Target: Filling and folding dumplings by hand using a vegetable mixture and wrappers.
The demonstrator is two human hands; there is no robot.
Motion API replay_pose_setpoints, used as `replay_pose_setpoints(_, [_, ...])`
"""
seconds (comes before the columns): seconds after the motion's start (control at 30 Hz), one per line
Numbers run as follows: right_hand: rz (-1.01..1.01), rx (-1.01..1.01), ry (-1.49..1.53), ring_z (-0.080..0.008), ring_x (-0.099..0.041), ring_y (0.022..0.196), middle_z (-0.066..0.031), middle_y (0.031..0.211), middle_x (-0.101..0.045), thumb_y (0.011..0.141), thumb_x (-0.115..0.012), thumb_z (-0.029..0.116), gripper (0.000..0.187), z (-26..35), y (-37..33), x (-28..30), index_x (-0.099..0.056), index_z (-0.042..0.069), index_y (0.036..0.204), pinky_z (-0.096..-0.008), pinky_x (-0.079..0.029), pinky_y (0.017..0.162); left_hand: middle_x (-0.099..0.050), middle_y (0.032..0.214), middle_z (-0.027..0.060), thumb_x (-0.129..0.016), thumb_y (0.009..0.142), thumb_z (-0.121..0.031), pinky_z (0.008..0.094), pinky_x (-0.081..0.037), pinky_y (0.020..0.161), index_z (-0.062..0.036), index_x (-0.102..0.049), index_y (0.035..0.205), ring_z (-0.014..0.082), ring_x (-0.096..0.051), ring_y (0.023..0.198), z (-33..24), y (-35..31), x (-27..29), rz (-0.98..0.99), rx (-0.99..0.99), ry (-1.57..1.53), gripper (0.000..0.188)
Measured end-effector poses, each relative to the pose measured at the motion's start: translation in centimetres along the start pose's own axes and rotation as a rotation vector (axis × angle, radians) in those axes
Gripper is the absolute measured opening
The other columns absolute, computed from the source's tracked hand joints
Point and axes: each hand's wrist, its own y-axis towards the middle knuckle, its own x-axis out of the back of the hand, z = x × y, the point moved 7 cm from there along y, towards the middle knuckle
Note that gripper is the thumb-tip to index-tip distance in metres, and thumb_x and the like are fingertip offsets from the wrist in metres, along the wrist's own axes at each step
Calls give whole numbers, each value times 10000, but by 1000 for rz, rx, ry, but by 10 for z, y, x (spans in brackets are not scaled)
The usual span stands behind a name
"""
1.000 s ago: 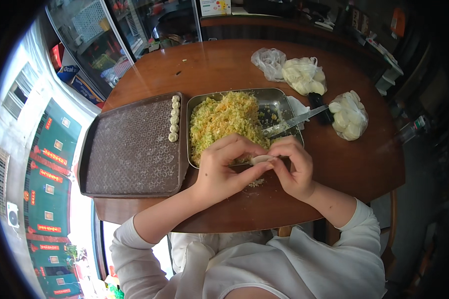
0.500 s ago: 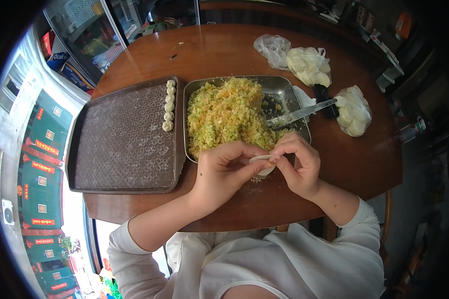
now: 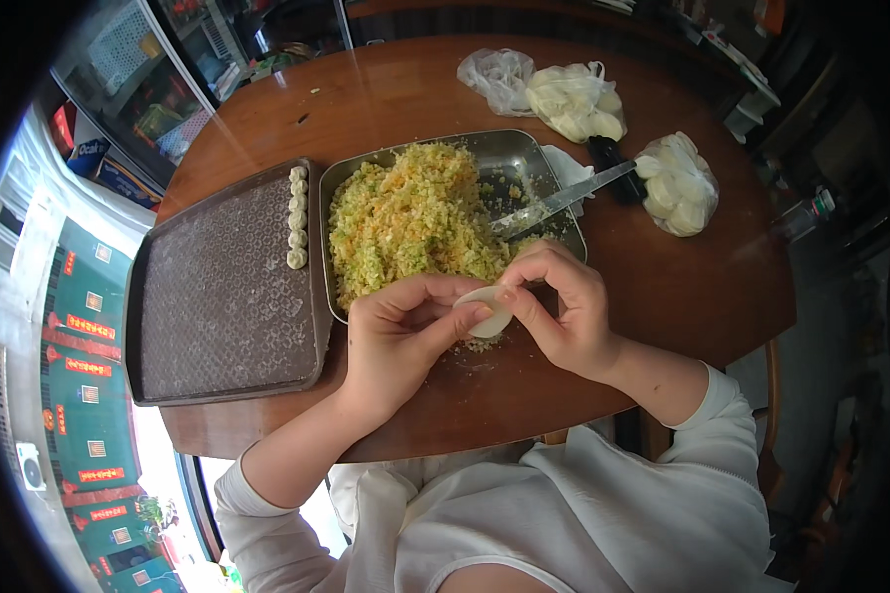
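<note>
A thin, pale, round dumpling wrapper (image 3: 487, 314) is held up between both hands, just off the near edge of a metal tray. My left hand (image 3: 405, 331) pinches its left side between thumb and fingers. On its upper right edge, the thumb and fingertips of my right hand (image 3: 562, 306) are closed. Right behind my hands, the metal tray (image 3: 578, 237) bears a heap of chopped yellow-green and orange filling (image 3: 405, 212). A flat metal blade (image 3: 554, 206) lies slanted across the tray's right side, its tip in the filling.
Left of the metal tray lies a brown floured tray (image 3: 222, 287) with a row of small dumplings (image 3: 298, 219) along its right edge. Plastic bags of pale wrappers (image 3: 576, 104) (image 3: 678, 183) and a crumpled clear bag (image 3: 494, 79) rest at the back right of the wooden table (image 3: 702, 287).
The wrapper has turned to show more of its flat face, still between both hands. My view has shifted, so the trays and bags appear further left and mostly higher.
</note>
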Motion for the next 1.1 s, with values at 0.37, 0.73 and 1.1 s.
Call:
replay_pose_setpoints(0.37, [-8, 80, -55, -202, -596, 760, -39, 829, -638, 884, -692, 68, 67, 6, 2, 0, -627, 68, 900, -326, -439, 750, -718, 1034, 109, -689, 896, 34, 244, -569, 837, 59, -633, 1142, 126, -685, 957, -1, 1, -5, 56, -4, -32, 253])
replay_pose_setpoints(0.73, [74, 209, -164, -203, -526, 737, -36, 812, -608, 889, -667, 32, 66, 14, 5, 2, -617, 62, 920, -331, -406, 729, -730, 982, 73, -695, 917, -36, 214, -560, 761, 49, -684, 1124, 84, -669, 871, 7, -1, -3, 54, 58, 136, 224])
replay_pose_setpoints(1.1, [-766, -358, 507, -49, -418, 742, 47, 831, -464, 997, -604, 235, 152, -72, -2, 69, -535, 100, 994, -214, -358, 657, -722, 959, 82, -680, 949, -129, 249, -592, 725, 3, -658, 1038, 120, -697, 838, -4, 6, 32, -288, -31, -211, 160])
